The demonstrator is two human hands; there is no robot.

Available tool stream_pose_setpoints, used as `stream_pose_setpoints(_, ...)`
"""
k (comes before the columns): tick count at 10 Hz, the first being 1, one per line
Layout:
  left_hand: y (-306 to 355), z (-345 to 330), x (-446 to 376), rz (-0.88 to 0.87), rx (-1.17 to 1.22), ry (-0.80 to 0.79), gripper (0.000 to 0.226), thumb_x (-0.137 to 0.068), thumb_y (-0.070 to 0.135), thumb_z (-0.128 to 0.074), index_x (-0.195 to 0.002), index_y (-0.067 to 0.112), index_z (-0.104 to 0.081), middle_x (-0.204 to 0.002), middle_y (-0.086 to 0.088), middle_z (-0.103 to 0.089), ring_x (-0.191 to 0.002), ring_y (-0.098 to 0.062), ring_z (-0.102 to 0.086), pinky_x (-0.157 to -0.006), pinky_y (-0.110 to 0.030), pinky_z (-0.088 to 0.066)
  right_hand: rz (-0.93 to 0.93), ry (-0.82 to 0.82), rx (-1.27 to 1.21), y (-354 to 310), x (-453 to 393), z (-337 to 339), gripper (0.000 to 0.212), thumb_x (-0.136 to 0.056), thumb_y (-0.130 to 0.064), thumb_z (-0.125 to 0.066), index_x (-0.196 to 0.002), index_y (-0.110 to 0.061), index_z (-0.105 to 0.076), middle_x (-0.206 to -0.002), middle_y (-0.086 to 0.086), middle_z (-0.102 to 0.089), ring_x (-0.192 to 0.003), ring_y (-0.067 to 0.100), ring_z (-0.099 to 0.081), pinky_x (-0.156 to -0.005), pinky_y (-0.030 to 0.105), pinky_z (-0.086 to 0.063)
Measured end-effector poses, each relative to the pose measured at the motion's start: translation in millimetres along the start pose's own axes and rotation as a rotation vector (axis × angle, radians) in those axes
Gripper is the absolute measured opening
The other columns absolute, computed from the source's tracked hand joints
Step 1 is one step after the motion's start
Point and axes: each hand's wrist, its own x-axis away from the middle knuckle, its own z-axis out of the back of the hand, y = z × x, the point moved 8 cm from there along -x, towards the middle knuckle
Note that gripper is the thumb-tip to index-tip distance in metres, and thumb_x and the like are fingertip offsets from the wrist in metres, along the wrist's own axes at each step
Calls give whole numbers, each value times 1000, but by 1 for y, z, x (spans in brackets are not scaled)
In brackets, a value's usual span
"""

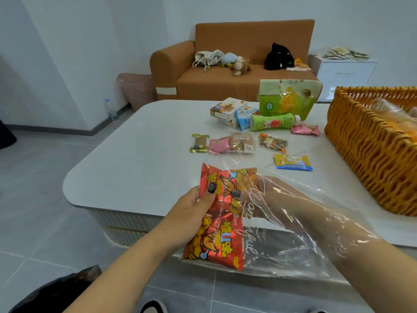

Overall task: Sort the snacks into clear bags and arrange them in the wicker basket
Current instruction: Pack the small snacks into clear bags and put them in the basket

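Note:
A red snack packet [216,231] with orange and yellow print hangs upright at the table's front edge, inside a clear bag [293,251]. My left hand [191,208] pinches the packet's upper left edge through the plastic. My right hand [284,199] is deep inside the clear bag, its fingers against the packet's top right. The orange wicker basket [365,152] stands at the table's right and holds bagged orange snacks. Several small snacks lie mid-table, among them a pink packet [220,145], a yellow-and-blue packet [293,162] and a green pouch [288,98].
The white table [135,154] has a rounded front-left corner. Small boxes [228,110] and a green bottle [274,122] lie at its far side. Behind it stand an orange sofa [225,71] with toys, a pink bin [137,89] and a white cabinet [347,71].

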Motion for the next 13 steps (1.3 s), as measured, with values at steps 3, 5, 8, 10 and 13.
stream_pose_setpoints(3, 6, 23, -2, -8, 143, 171, 30, -95, 41, -51, -112, 18, -63, -97, -6, -76, -89, -27, -74, -85, -49, -57, -61, -71, -155, -19, 17, -9, 15, -83, 12, -59, -86, -3, -60, -77, 13, -63, -77, 28, -66, -81, 41, -58)
stream_pose_setpoints(5, -3, 18, 1, 56, 254, 129, 36, -90, 41, -57, -117, 18, -62, -104, -10, -75, -94, -33, -72, -90, -53, -54, -69, -66, -60, -17, 22, -10, 20, -86, 12, -55, -74, -2, -63, -75, 18, -60, -72, 26, -66, -60, 28, -58)
stream_pose_setpoints(8, -6, 50, -9, 48, 410, 427, 27, -95, 39, -56, -107, 16, -66, -92, -9, -77, -81, -29, -75, -75, -44, -60, -92, 103, -287, -33, 21, 23, 38, -72, -18, -68, -104, 3, -64, -97, 21, -72, -89, 31, -72, -75, 31, -60)
stream_pose_setpoints(10, -10, 73, -25, 68, 563, 664, 25, -97, 39, -56, -102, 16, -63, -87, -7, -76, -73, -26, -75, -72, -47, -60, -134, 619, -481, -14, -8, 89, 14, -96, -8, -49, -95, -7, -63, -79, 6, -66, -71, 18, -65, -63, 24, -52)
stream_pose_setpoints(13, 5, 100, -40, 9, 734, 933, 22, -99, 42, -51, -99, 22, -59, -89, -2, -69, -74, -19, -69, -68, -39, -59, 79, 668, 110, -40, -102, 70, 23, -84, 5, -57, -78, -15, -66, -82, 13, -68, -73, 24, -66, -67, 31, -56)
